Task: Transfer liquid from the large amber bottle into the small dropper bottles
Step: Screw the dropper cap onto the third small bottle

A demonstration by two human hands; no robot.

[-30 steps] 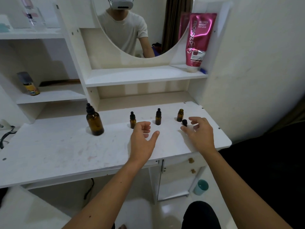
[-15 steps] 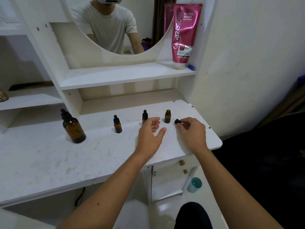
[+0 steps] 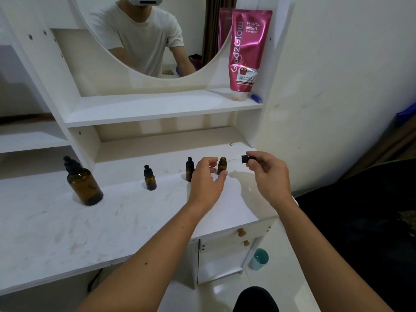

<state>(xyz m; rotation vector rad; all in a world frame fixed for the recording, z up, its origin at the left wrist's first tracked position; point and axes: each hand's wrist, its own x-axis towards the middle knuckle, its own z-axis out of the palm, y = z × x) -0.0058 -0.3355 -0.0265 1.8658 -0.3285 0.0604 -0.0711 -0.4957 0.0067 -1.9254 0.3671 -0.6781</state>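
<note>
floor: a teal cup (image 3: pixel 259 259) stands on the pale tiles beside the white cabinet door (image 3: pixel 221 257) under the desk.
desk: a white desktop (image 3: pixel 112 221) with faint pinkish smudges carries all four bottles.
left hand (image 3: pixel 206 183): held over the desk, fingers loosely curved and spread, gripping nothing; thumb tip just in front of the open dropper bottle, the hand partly covering the capped bottle behind it.
right hand (image 3: pixel 267 176): raised above the desk's right end, thumb and fingers pinching the black cap of a dropper (image 3: pixel 244 159); its glass pipette lies nearly level and points left towards the open bottle's mouth.
open dropper bottle (image 3: pixel 222 165): small, amber, uncapped, upright between the two hands.
capped dropper bottles: one (image 3: pixel 189 168) just left of the left hand, another (image 3: pixel 150 178) further left, both upright.
large amber bottle (image 3: pixel 83 183): upright at far left, well apart from the hands, black dropper cap on.
shelf (image 3: pixel 157 106): a pink body serum tube (image 3: pixel 246 50) stands cap down at its right end.
mirror (image 3: pixel 144 34): reflects a person in a white t-shirt.
</note>
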